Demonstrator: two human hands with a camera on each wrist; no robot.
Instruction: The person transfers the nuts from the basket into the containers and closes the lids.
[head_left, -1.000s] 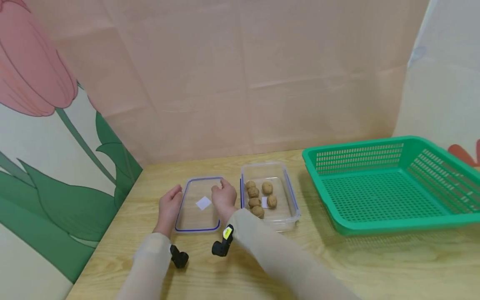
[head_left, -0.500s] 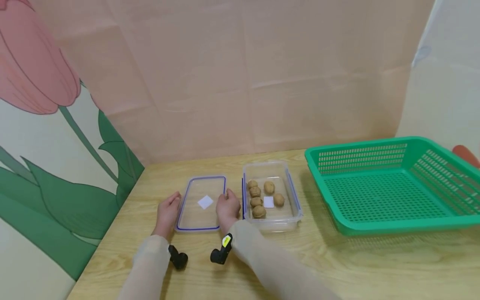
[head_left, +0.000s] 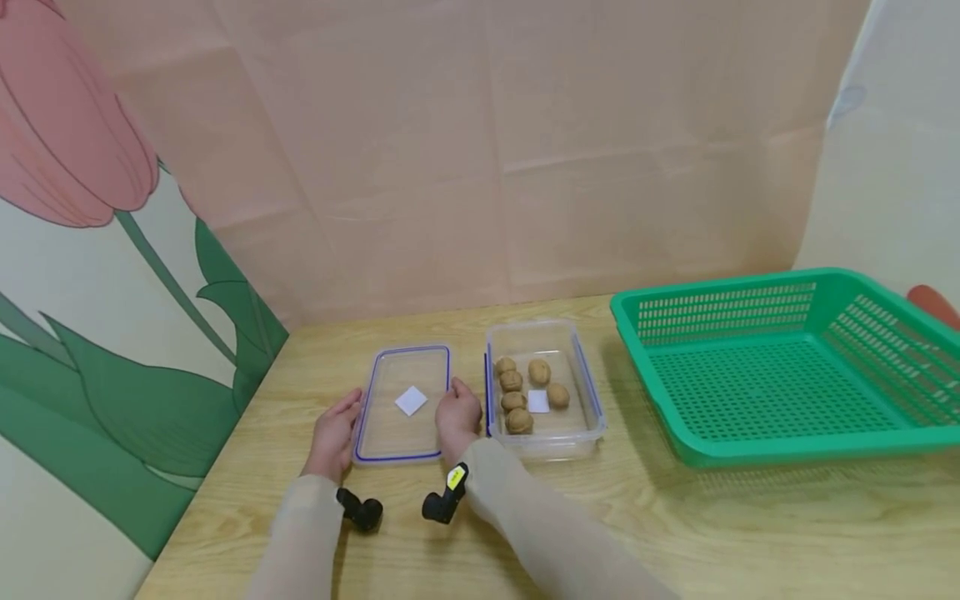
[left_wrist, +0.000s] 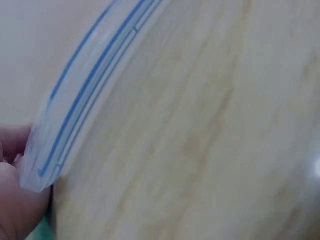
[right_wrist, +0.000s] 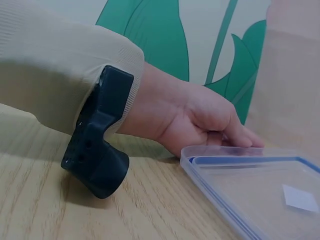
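Observation:
A clear plastic container lid (head_left: 393, 429) with a blue seal facing up lies on the table, a white paper square (head_left: 411, 401) in its middle. At its left edge my left hand (head_left: 333, 433) holds the rim; the right wrist view shows this hand (right_wrist: 205, 117) with its thumb by the rim. My right hand (head_left: 457, 417) grips the opposite edge, its fingers (left_wrist: 17, 140) at the rim in the left wrist view. Just right of it stands the clear box (head_left: 588, 383) with several walnuts (head_left: 519, 421) and a white square (head_left: 538, 401) inside.
A large green plastic basket (head_left: 720, 454) stands on the right of the wooden table (head_left: 600, 533). A pink backdrop (head_left: 390, 167) rises behind the table, and a tulip-patterned sheet (head_left: 112, 400) bounds the left side.
My right hand has moved from over the lid to its right edge. The left hand has come against the left edge. One walnut has rolled slightly right in the box.

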